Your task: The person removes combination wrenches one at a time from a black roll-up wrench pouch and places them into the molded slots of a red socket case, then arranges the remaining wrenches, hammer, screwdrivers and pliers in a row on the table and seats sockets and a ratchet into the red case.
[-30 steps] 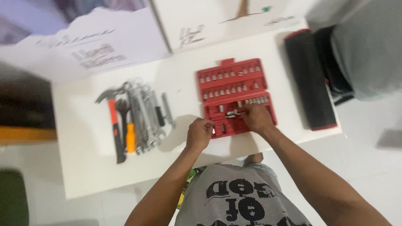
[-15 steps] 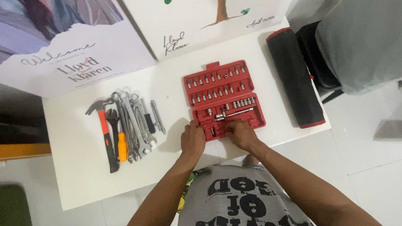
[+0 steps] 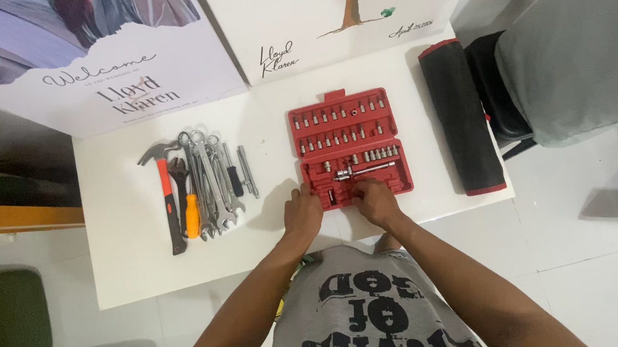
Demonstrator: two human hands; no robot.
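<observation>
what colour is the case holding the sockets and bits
Red, seen best in the head view: the case lies open on the table.

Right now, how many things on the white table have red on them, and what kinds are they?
Red socket set case: 1
Hammer with red and black handle: 1
Black roll with red ends: 1
Total: 3
Both hands, left and right, rest at the case's near edge.
</observation>
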